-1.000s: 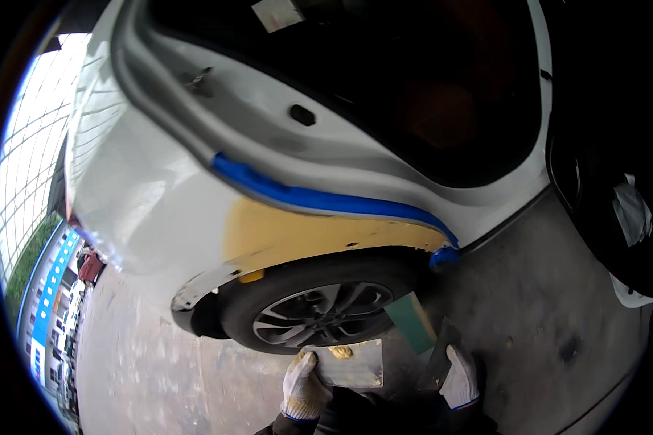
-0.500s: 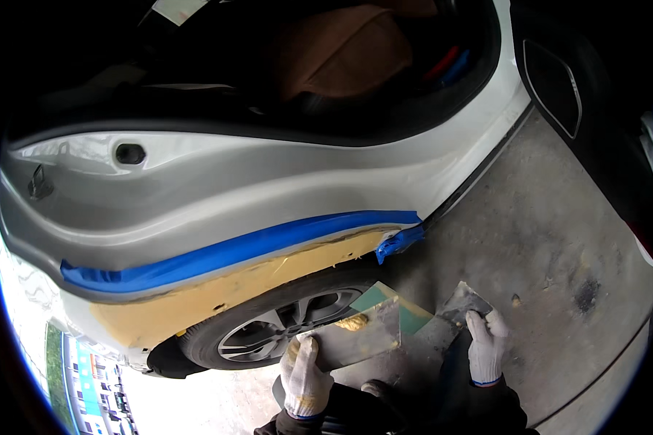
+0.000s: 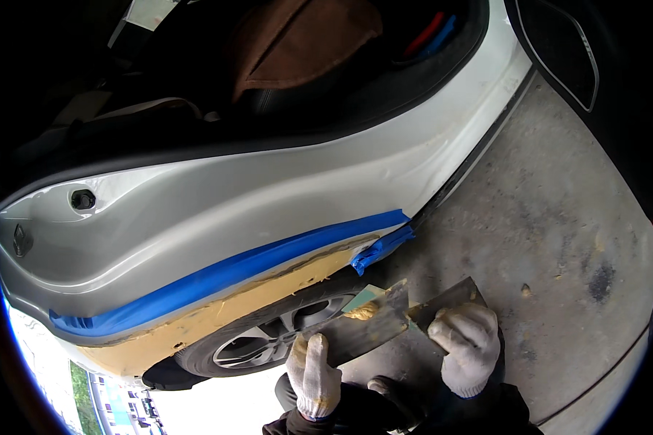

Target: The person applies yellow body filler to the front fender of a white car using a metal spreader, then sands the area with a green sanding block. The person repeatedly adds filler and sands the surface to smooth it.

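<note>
A white car point(image 3: 297, 192) fills the upper and middle frame, above a grey floor point(image 3: 566, 181) at the right. A wheel point(image 3: 272, 330) shows at centre, below the car's edge. Along that edge runs a yellow patch point(image 3: 214, 317), bordered above by blue tape point(image 3: 228, 277), presumably there to shield the paint next to it. More tape is bunched at the patch's right end.

At bottom centre, the gloved left hand point(image 3: 313, 377) has its grip clamped on the left end of a plate point(image 3: 366, 339), thumb on top, probably so the face stays free. To its right, the gloved right hand point(image 3: 468, 348) has its grip clamped on a dark blade point(image 3: 456, 296), fingers folded over it, likely for firm control. The blade's left corner sits by the plate's right end; whether they touch cannot be told.

A green sheet point(image 3: 361, 296) shows partly behind the plate. Smallest is the paste point(image 3: 363, 311), lumped near the plate's far edge, seemingly clear of the thumb.
</note>
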Motion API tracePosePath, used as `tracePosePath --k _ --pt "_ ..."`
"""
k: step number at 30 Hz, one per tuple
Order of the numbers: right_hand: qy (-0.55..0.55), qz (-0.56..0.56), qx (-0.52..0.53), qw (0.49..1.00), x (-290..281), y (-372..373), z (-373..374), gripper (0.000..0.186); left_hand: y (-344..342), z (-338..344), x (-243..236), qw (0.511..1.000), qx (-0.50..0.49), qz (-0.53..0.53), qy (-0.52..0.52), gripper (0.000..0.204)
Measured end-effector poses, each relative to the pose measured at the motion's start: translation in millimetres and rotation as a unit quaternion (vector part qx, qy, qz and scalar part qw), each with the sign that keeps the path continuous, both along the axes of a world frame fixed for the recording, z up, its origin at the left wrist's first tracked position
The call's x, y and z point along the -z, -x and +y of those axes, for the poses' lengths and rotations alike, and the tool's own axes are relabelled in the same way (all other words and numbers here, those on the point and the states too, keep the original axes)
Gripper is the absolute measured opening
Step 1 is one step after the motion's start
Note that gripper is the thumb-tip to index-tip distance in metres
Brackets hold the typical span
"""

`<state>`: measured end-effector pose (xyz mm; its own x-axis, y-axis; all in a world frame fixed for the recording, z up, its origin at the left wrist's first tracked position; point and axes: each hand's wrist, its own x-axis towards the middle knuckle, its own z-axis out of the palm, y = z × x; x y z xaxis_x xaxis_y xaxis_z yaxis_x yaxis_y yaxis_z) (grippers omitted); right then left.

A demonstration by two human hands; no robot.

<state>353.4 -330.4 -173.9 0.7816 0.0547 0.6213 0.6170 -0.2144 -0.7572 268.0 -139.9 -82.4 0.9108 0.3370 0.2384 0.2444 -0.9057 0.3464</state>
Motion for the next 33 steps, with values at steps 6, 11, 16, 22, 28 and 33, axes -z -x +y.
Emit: tracePosePath --k 6,11,16,22,28,33 --pt "0.094 -0.030 -0.071 0.993 9.4 0.4 2.1 0.032 -19.5 -12.7 6.3 1.000 0.005 0.024 0.018 0.026" --pt "0.114 -0.041 -0.074 0.990 12.0 -4.4 15.8 0.029 -26.6 -16.5 10.5 0.997 -0.013 0.023 0.069 0.024" --pt "0.061 -0.010 -0.139 0.988 12.9 -1.6 34.8 0.028 -34.9 -39.1 5.9 0.858 -0.158 -0.166 0.460 0.021" --pt "0.010 0.027 -0.104 0.994 19.8 -17.8 28.2 0.031 -3.4 12.8 16.6 0.986 -0.058 0.003 -0.154 0.024" --pt "-0.036 0.000 -0.087 0.996 38.1 -38.7 54.5 0.041 76.3 48.3 48.2 0.960 -0.242 -0.056 0.128 0.030" --pt "-0.042 0.015 -0.030 0.999 40.2 -52.8 70.4 0.045 64.4 37.5 37.4 0.852 -0.306 -0.107 0.411 0.033"
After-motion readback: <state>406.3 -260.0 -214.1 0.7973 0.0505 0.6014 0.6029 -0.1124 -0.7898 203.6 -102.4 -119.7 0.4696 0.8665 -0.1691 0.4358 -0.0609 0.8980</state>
